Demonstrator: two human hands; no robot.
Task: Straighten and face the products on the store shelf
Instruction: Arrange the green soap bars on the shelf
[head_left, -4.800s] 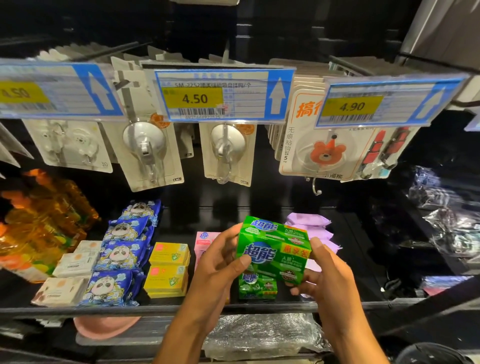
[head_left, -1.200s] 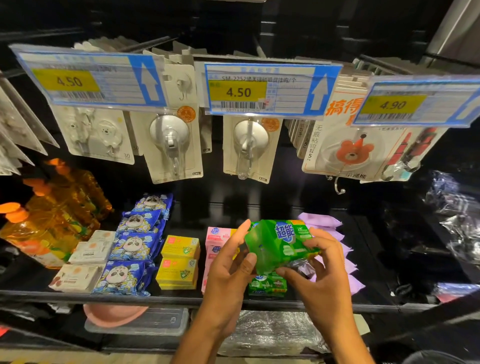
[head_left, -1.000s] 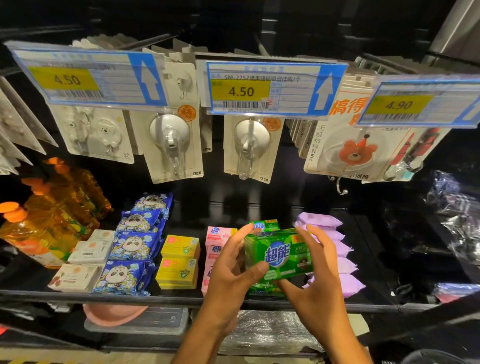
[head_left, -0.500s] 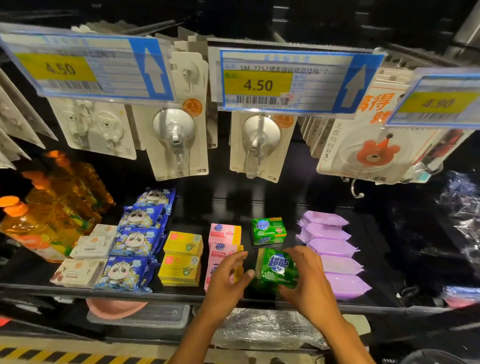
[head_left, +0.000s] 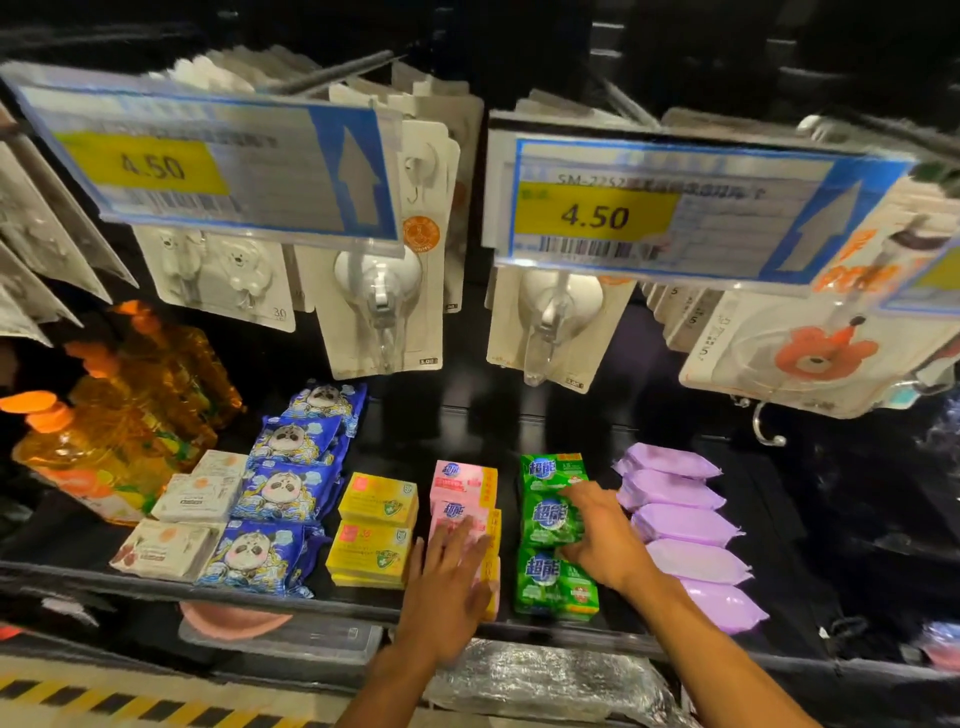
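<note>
Since the earlier views, the green soap pack carried in both hands has been set down on the shelf, and the left hand has shifted off it onto the neighbouring pink stack.

The dark shelf deck holds several rows running front to back. Above it hang carded suction hooks behind two price labels, both reading 4.50. Orange bottles stand at the far left. Purple pouches form the rightmost row, five deep. Blue panda packs and yellow boxes lie left of centre.

The green soap packs lie in a single file of three, between the pink soap boxes and the purple pouches, printed faces up.

The right hand is at the middle green pack, reaching in from its right side: fingers bent over the far right corner, thumb at the near right edge, so it grips that pack. The left hand lies flat, fingers straight and together, pressing on top of the front pink soap boxes, just left of the green file and not touching it.
</note>
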